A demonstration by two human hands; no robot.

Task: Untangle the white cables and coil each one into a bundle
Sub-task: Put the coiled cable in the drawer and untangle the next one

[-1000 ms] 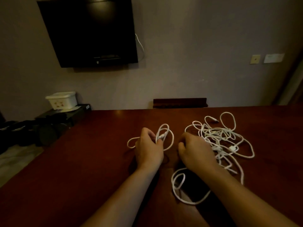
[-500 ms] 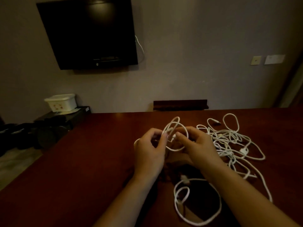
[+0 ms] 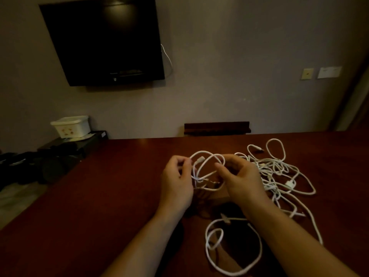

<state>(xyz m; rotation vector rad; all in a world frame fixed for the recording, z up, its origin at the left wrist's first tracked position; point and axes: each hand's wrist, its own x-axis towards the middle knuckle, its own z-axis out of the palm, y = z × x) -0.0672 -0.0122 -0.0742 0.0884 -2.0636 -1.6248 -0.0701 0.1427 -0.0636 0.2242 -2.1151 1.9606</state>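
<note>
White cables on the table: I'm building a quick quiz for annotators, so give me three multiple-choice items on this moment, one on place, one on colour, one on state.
1. Where does the tangled pile lie relative to the hands?
A. To their right
B. To their left
C. On the floor

2. What colour is the table?
A. White
B. Dark reddish brown
C. Green

3. What are the hands doing with the small coil?
A. Both lie flat, away from it
B. Only one touches it
C. Both hold it up between them

Answers:
1 A, the heap spreads out just past the right hand.
2 B, the bare wood shows that tone all round the cables.
3 C, the left hand and the right hand each pinch a side of its loops.
</note>
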